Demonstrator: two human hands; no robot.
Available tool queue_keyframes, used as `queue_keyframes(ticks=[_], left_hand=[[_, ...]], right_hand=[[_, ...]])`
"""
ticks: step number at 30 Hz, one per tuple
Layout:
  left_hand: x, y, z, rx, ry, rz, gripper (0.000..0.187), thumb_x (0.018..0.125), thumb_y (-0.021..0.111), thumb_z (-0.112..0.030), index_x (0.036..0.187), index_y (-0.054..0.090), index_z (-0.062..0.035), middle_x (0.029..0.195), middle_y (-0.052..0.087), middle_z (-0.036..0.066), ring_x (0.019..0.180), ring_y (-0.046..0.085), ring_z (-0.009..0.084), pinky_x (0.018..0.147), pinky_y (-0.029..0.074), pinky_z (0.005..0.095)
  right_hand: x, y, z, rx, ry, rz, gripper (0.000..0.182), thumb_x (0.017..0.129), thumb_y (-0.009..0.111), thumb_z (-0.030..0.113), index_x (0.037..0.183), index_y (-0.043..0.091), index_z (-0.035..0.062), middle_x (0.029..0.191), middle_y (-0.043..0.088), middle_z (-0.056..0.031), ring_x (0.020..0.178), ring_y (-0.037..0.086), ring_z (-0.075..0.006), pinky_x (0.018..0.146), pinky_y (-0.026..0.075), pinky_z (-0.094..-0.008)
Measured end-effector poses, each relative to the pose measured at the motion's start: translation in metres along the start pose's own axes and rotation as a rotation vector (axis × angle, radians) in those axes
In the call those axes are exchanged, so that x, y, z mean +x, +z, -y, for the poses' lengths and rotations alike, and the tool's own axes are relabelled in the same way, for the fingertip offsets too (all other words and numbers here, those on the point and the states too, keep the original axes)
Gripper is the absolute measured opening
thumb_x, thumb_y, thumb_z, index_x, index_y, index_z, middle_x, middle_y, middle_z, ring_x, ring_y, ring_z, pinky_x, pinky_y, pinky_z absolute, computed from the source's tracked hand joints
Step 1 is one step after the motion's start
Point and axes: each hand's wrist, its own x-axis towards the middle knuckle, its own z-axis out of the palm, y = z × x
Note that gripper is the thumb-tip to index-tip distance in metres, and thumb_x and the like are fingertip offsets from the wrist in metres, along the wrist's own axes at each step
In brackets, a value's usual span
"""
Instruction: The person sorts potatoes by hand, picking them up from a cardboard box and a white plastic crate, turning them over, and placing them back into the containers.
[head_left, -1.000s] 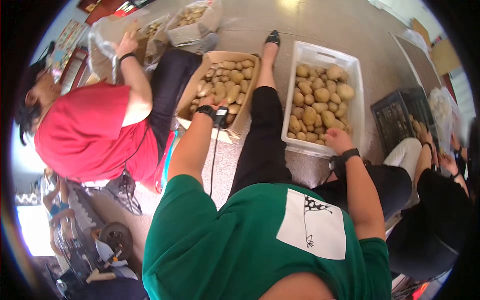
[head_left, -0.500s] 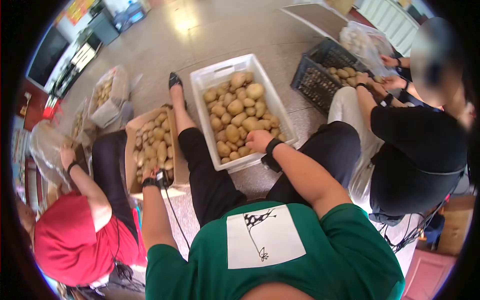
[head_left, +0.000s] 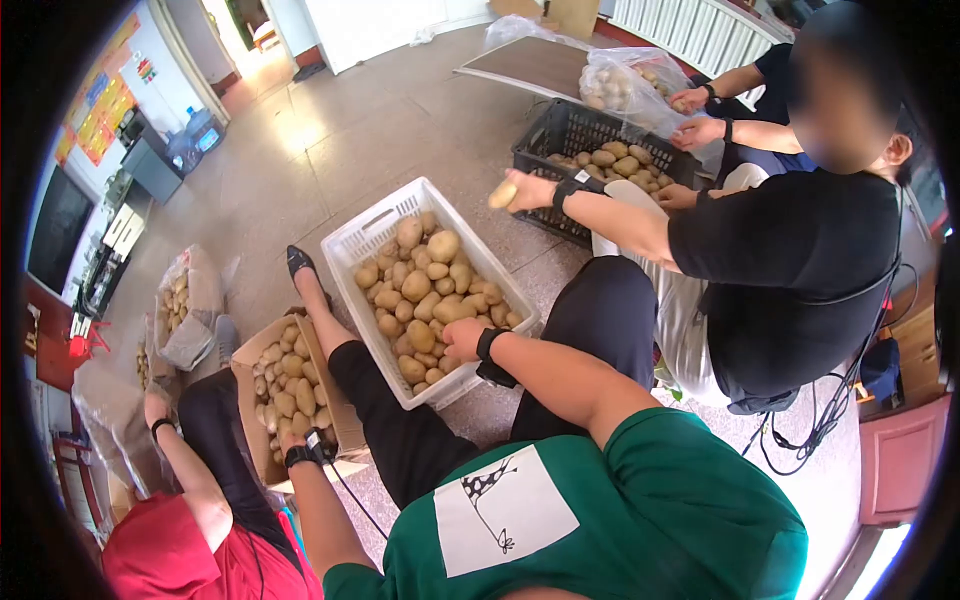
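A white plastic crate (head_left: 343, 255) filled with potatoes (head_left: 416, 286) stands on the floor in front of me. My right hand (head_left: 465, 340) is over its near right part, fingers curled down at the potatoes; whether it grips one is hidden. To the left of the crate is a cardboard box (head_left: 345, 415) holding smaller potatoes (head_left: 290, 383). My left hand (head_left: 291, 441) reaches into the near end of this box, its fingers mostly hidden by the wrist strap and the potatoes.
At right, a person in black holds a potato (head_left: 503, 195) beside a black crate (head_left: 540, 137) of potatoes. Other hands are at a clear plastic bag (head_left: 640, 85). A person in red (head_left: 165, 545) sits at left near bagged potatoes (head_left: 175, 303).
The view has shifted, so the crates sit lower and further left. The neighbour at right has brought an arm out of the black crate with a potato in hand.
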Motion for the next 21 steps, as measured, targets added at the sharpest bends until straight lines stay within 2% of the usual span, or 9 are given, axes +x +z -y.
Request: queue_keyframes(ticks=[6,10,11,12,13,14,16,18,21], left_hand=[[-0.023,0.022,-0.002,-0.347,-0.214,-0.026,0.029,0.082,0.046,-0.012,0.107,0.047,0.0026,0.107,0.050,0.017,0.096,0.050,0.0293,0.081,0.046,0.0380],[-0.090,0.086,0.013,-0.390,-0.340,0.180,0.025,0.081,0.042,-0.008,0.100,0.047,0.0080,0.104,0.051,0.022,0.097,0.051,0.0318,0.083,0.045,0.0398],[-0.087,0.091,0.021,-0.424,-0.454,0.362,0.023,0.081,0.045,-0.007,0.097,0.048,0.0096,0.100,0.054,0.021,0.096,0.052,0.0317,0.084,0.045,0.0408],[-0.127,0.113,0.021,-0.376,-0.460,0.399,0.021,0.080,0.048,-0.006,0.096,0.050,0.0075,0.098,0.056,0.020,0.095,0.053,0.0318,0.084,0.045,0.0400],[-0.130,0.125,0.031,-0.342,-0.426,0.404,0.021,0.080,0.050,-0.006,0.096,0.050,0.0064,0.097,0.056,0.018,0.094,0.053,0.0318,0.084,0.045,0.0393],[-0.121,0.130,0.042,-0.343,-0.485,0.543,0.021,0.079,0.050,-0.007,0.097,0.049,0.0052,0.101,0.055,0.018,0.094,0.053,0.0322,0.084,0.045,0.0394],[-0.158,0.149,0.052,-0.300,-0.430,0.500,0.018,0.081,0.048,-0.008,0.095,0.049,0.0027,0.107,0.050,0.018,0.098,0.050,0.0335,0.085,0.045,0.0400],[-0.161,0.159,0.066,-0.241,-0.459,0.548,0.021,0.083,0.046,-0.011,0.099,0.046,0.0020,0.107,0.050,0.015,0.099,0.050,0.0333,0.086,0.044,0.0401],[-0.178,0.168,0.076,-0.139,-0.414,0.555,0.026,0.086,0.042,-0.014,0.107,0.044,0.0016,0.110,0.049,0.013,0.102,0.050,0.0294,0.086,0.043,0.0376]], right_hand=[[0.005,0.002,0.003,0.026,0.002,-0.033,0.028,0.069,0.062,0.026,0.092,0.060,0.0095,0.088,0.061,-0.0131,0.085,0.057,-0.0287,0.075,0.045,-0.0375],[-0.005,-0.011,0.014,0.049,0.011,-0.080,0.028,0.068,0.061,0.026,0.091,0.060,0.0094,0.088,0.060,-0.0134,0.085,0.057,-0.0288,0.074,0.045,-0.0376],[0.002,-0.009,0.009,0.032,0.002,-0.088,0.028,0.068,0.061,0.026,0.090,0.060,0.0088,0.088,0.060,-0.0141,0.084,0.057,-0.0292,0.074,0.045,-0.0380],[0.011,-0.005,0.005,0.018,-0.016,-0.087,0.028,0.067,0.061,0.026,0.089,0.060,0.0081,0.087,0.060,-0.0148,0.084,0.057,-0.0296,0.073,0.045,-0.0385],[0.014,-0.002,0.001,0.071,-0.024,-0.136,0.027,0.067,0.060,0.025,0.088,0.061,0.0078,0.085,0.060,-0.0155,0.083,0.057,-0.0302,0.073,0.045,-0.0390],[0.018,-0.001,-0.003,0.122,-0.033,-0.185,0.026,0.067,0.060,0.024,0.087,0.061,0.0074,0.083,0.059,-0.0161,0.082,0.057,-0.0309,0.072,0.045,-0.0394],[0.014,-0.009,0.001,-0.027,0.001,-0.264,0.027,0.071,0.056,0.024,0.093,0.061,0.0092,0.089,0.059,-0.0157,0.087,0.056,-0.0301,0.079,0.044,-0.0392],[0.010,-0.011,0.000,0.000,0.031,-0.391,0.028,0.073,0.056,0.023,0.095,0.057,0.0054,0.101,0.054,-0.0176,0.094,0.052,-0.0312,0.083,0.043,-0.0389],[0.006,-0.021,0.001,-0.083,0.076,-0.405,0.031,0.074,0.056,0.022,0.097,0.052,0.0030,0.110,0.049,-0.0194,0.098,0.049,-0.0330,0.085,0.041,-0.0392]])
